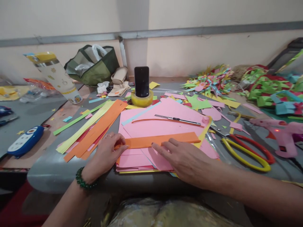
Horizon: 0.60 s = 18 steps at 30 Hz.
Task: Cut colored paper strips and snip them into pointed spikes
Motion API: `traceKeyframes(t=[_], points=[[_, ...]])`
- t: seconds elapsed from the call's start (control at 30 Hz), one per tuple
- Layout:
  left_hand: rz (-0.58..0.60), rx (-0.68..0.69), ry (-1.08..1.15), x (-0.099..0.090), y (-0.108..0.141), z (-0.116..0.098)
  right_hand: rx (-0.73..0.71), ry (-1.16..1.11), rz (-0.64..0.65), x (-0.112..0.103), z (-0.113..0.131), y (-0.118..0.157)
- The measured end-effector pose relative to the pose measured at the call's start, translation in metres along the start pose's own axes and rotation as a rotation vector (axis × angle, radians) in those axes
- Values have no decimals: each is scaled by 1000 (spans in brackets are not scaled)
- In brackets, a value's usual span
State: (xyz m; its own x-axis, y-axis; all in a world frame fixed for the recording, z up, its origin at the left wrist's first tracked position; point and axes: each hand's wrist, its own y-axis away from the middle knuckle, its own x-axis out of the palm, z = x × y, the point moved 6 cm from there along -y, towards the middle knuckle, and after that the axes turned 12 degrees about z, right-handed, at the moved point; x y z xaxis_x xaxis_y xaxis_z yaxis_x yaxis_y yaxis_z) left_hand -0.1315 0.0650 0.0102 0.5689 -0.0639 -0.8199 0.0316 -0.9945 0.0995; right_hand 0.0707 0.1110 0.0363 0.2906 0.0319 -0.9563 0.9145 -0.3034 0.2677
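Observation:
An orange paper strip [139, 142] lies across a stack of pink paper [142, 121]. The fingers of my left hand [110, 149] are closed on the strip's left end. My right hand [181, 157] rests on the strip's lower edge and the pink sheets, fingers apart and extended. Behind the strip lie a slim cutter knife [177, 119] and a thin, curved orange paper piece [151, 120]. Left of the stack, orange, yellow and green strips [99, 129] form a slanting pile.
Scissors [246, 149] and a pink glue gun [282, 135] lie at right. A phone [141, 82] stands in a yellow tape roll [142, 100]. Farther out are a bottle [58, 78], a green bag [94, 67], paper scraps [210, 82] and a blue case [26, 141].

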Motion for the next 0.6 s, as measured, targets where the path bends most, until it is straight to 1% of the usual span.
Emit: traceKeyframes(t=[0.13,0.27,0.47,0.6], points=[[-1,-10,-9,1,0,0,-10,120,34,-3,12,-7],[-9,-14,-20,2,0,1,4,156,32,-5,13,-15],[-17,-21,-30,4,0,2,-135,-9,94,-10,14,-29],[-24,-14,-49,3,-1,0,-172,-90,72,-14,15,-31]])
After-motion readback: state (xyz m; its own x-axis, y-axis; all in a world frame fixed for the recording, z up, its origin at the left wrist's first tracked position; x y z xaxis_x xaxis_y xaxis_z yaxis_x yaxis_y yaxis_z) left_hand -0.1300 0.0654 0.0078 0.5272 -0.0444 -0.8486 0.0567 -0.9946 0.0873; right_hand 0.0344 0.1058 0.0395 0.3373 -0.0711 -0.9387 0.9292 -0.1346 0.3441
